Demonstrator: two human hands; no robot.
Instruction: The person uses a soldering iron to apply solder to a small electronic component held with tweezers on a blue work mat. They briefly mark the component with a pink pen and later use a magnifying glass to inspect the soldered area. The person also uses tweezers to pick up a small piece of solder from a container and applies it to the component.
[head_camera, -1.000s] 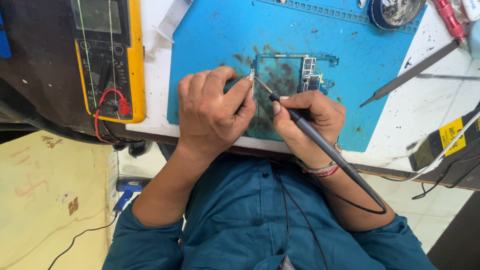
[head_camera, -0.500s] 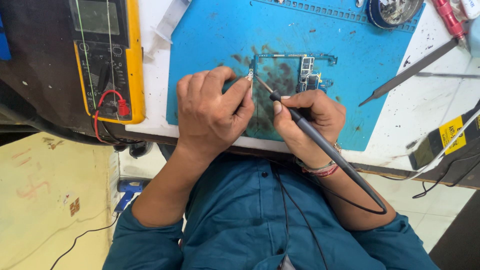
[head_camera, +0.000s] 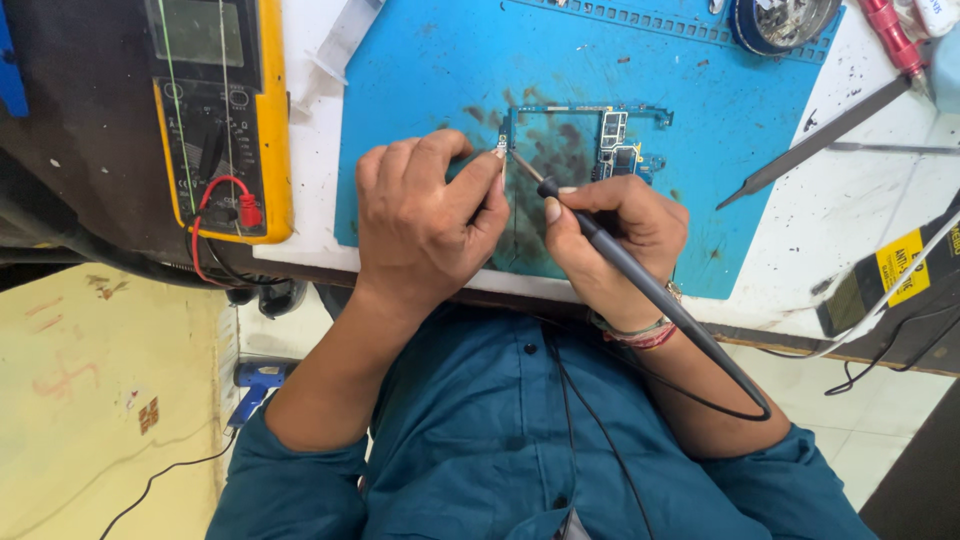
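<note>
The left hand (head_camera: 425, 225) curls knuckles-up over the blue mat's (head_camera: 420, 90) near edge, pinching a tiny part (head_camera: 501, 148) by the circuit board (head_camera: 585, 150). The right hand (head_camera: 620, 235) grips a black probe (head_camera: 640, 285) pen-fashion, tip slanted to that part.

White workbench (head_camera: 850, 215), yellowish floor (head_camera: 90, 400), even bright light.

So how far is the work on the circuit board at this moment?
Done: the bare blue-green circuit board lies on the blue work mat, and the yellow multimeter has a red lead plugged in. In hand: the left hand pinches a small part at the board's edge while the right hand touches the black probe to it. What is left cannot be told.
</note>
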